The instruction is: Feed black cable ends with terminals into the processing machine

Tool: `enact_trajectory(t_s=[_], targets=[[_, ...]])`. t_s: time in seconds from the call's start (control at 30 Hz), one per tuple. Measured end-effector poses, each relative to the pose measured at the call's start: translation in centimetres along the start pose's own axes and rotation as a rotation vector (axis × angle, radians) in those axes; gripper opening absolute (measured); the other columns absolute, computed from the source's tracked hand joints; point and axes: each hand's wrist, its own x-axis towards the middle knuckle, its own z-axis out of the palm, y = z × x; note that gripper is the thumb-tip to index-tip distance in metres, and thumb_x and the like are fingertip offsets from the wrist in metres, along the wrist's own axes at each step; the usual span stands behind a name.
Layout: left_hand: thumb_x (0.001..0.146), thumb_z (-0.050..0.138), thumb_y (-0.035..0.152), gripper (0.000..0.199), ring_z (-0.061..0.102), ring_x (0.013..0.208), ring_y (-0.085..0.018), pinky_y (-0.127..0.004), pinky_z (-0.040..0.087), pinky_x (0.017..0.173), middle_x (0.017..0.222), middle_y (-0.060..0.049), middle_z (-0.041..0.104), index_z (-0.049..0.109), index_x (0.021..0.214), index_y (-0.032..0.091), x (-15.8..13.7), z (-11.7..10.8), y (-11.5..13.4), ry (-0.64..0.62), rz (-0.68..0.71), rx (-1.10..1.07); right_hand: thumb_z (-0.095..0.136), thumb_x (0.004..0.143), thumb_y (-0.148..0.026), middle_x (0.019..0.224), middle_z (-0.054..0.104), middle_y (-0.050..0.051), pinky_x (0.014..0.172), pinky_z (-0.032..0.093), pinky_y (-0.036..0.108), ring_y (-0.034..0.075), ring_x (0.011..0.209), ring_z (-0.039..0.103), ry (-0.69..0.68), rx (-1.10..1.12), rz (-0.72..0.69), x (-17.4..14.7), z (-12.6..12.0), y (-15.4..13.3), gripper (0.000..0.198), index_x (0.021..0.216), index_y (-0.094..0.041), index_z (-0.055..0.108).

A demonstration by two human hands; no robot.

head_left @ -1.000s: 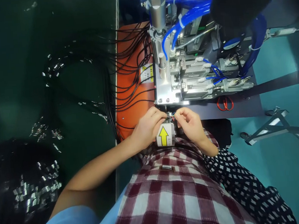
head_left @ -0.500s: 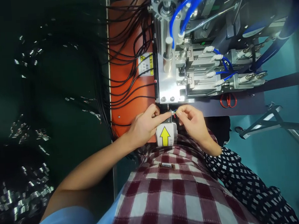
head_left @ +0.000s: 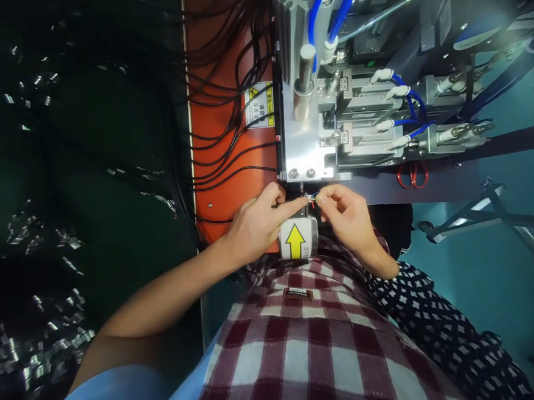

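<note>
Thin coloured wires (head_left: pixel 311 199), red, white and green among them, show in the small gap between my two hands, just below the machine's metal plate (head_left: pixel 304 158). My right hand (head_left: pixel 348 214) pinches these wires between thumb and forefinger. My left hand (head_left: pixel 262 221) reaches in from the left with its forefinger stretched out, the tip touching or very near the wires; its other fingers are curled. Below the fingertips is a white label with a yellow arrow (head_left: pixel 296 239), fixed on a part at the machine's front. What the wires join to is too small to make out.
Black cables (head_left: pixel 226 142) run across an orange panel (head_left: pixel 213 219) with a warning label (head_left: pixel 259 105). Metal cylinders with blue air hoses (head_left: pixel 409 102) fill the upper right. Red-handled scissors (head_left: pixel 412 176) lie right of my hands. Cable bundles with shiny ends (head_left: pixel 40 356) lie at left.
The camera view has shifted slightly, so the machine appears a little higher and closer. Both hands keep nearly the same pose at the wires.
</note>
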Motion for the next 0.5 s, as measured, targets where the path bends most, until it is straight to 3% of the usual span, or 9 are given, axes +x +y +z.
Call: enact_trajectory(t_s=[0.5], targets=[[0.099,0.042,0.024,0.034,0.051,0.070,-0.013,-0.023,0.050,0.059,0.087,-0.004,0.046,0.064,0.124,0.024,-0.01,0.04,0.27,-0.029,-0.043,0.007,0.065,0.086,-0.043,0.067,0.059,-0.002,0.050,0.045,0.025,0.011,0.052,0.053,0.014,-0.002,0.027,0.15,0.14,0.17,0.024,0.079,-0.020,0.059]])
